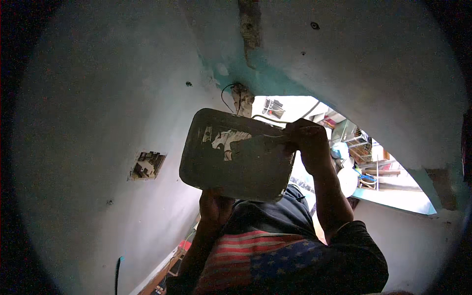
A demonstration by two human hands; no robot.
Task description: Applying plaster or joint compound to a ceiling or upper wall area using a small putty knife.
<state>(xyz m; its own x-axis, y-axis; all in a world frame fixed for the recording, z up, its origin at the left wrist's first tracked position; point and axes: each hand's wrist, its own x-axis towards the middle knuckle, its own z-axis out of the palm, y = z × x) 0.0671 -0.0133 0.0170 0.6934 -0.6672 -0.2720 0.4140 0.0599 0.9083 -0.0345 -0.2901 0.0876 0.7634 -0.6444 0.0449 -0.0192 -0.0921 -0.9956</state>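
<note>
A grey rectangular tray with rounded corners [221, 169] is held up tilted in front of my chest. Smears of pale, plaster-like paste [228, 140] lie on its upper left part. My left hand [215, 206] grips the tray's lower edge from beneath, with its fingers partly hidden behind it. At the upper right corner, my right hand [309, 142] is closed in a fist against the rim. A thin pale edge runs from that fist over the tray; shadow hides what it belongs to.
An open electrical box [147, 165] is set in the left wall. Wires [231, 96] stick out of a rough hole at the corner. Through the opening on the right show a wire rack [360, 147], a blue coil [367, 180] and clutter. Bare patches [250, 29] mark the wall.
</note>
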